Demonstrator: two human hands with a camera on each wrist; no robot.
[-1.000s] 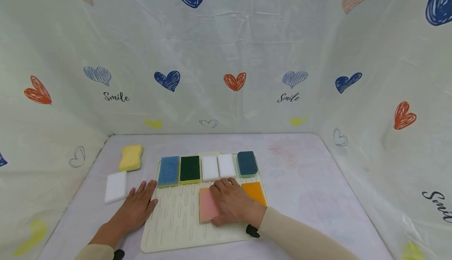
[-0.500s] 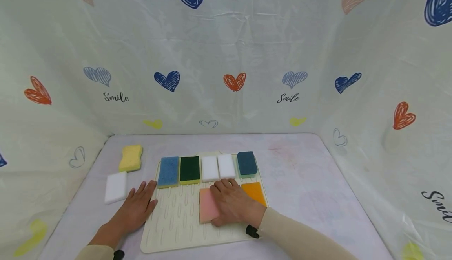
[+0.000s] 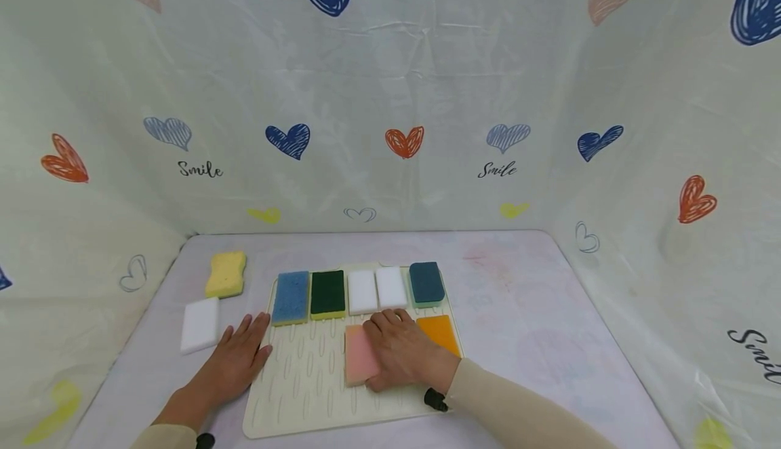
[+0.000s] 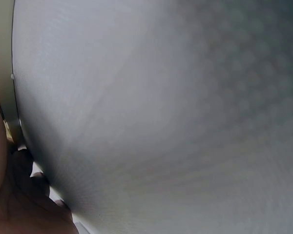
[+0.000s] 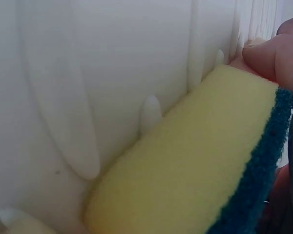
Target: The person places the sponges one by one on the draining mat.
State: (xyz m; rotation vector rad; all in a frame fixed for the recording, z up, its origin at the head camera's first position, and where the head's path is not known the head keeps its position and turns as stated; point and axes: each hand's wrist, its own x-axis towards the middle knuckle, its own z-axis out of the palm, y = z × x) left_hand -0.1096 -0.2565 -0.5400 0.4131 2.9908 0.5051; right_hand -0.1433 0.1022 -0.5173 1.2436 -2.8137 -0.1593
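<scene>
My right hand (image 3: 405, 350) curls over a yellow sponge with a teal scouring pad (image 5: 185, 151) on the cream ridged mat (image 3: 293, 395). From the head view the hand hides this sponge; the right wrist view shows its yellow side lying on the ridges. A pink sponge (image 3: 358, 355) lies against the thumb side of that hand, and an orange sponge (image 3: 439, 334) is just right of it. My left hand (image 3: 234, 361) rests flat on the table, fingers spread, with its fingertips and thumb at the mat's left edge.
Along the mat's far edge lie a blue sponge (image 3: 291, 298), a dark green sponge (image 3: 328, 293), two white sponges (image 3: 363, 291) and a teal sponge (image 3: 427, 283). Left of the mat are a yellow sponge (image 3: 226, 274) and a white sponge (image 3: 200, 325). A heart-printed curtain (image 3: 403, 83) surrounds the table (image 3: 525, 354).
</scene>
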